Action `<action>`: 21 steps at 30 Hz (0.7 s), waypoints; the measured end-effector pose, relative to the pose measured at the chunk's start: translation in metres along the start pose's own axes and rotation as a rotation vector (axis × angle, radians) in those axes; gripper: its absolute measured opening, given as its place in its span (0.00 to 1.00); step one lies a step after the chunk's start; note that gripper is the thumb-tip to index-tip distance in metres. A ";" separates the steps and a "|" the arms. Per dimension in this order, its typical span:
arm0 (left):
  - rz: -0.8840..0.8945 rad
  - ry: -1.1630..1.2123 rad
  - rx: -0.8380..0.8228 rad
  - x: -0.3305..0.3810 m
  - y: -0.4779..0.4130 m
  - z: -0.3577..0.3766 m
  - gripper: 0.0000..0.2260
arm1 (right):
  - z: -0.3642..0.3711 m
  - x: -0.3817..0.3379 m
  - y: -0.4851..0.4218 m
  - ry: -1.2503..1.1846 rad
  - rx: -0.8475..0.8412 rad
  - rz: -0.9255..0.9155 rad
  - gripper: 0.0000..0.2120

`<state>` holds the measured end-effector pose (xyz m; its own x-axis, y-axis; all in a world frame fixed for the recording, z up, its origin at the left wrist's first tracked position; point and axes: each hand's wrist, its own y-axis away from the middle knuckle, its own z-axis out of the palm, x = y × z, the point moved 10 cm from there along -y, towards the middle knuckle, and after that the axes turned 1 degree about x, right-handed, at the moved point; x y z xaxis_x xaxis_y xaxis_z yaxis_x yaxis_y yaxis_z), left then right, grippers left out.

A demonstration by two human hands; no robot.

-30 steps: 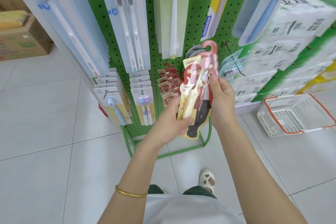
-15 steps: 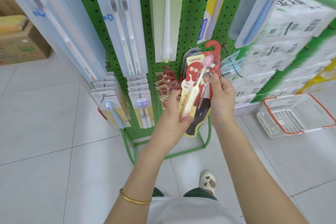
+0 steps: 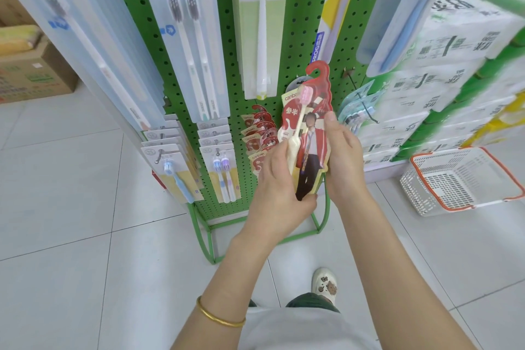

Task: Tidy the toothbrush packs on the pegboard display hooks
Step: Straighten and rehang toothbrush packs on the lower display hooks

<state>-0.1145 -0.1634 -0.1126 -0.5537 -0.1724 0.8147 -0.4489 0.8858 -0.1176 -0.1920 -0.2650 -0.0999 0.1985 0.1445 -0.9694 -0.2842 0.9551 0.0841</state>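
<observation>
Holding the red toothbrush pack (image 3: 311, 148) upright just off the green pegboard (image 3: 292, 23), beside the row of matching packs (image 3: 260, 133), the left hand (image 3: 279, 179) curls round its lower left side while the right hand (image 3: 343, 159) pinches the right edge, thumb on the front. The card looks thin, glossy and die-cut, with an open hook-shaped top and a smooth rounded blister. It could bend or slip between the fingers, and the cut-out could miss its peg or knock neighbouring packs askew.
</observation>
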 end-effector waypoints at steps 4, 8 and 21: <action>-0.040 0.301 -0.197 0.011 0.003 0.009 0.40 | 0.005 0.010 -0.001 -0.047 -0.064 0.091 0.23; -0.115 0.603 -0.204 0.014 0.005 0.006 0.29 | 0.000 0.009 -0.003 0.057 -0.033 0.036 0.08; -0.409 0.866 -0.050 -0.031 -0.003 -0.002 0.07 | 0.006 -0.004 -0.008 0.060 -0.090 -0.076 0.11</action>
<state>-0.0945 -0.1599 -0.1357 0.3587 -0.1119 0.9267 -0.4507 0.8487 0.2769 -0.1851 -0.2712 -0.0951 0.1669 0.0538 -0.9845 -0.3542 0.9351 -0.0090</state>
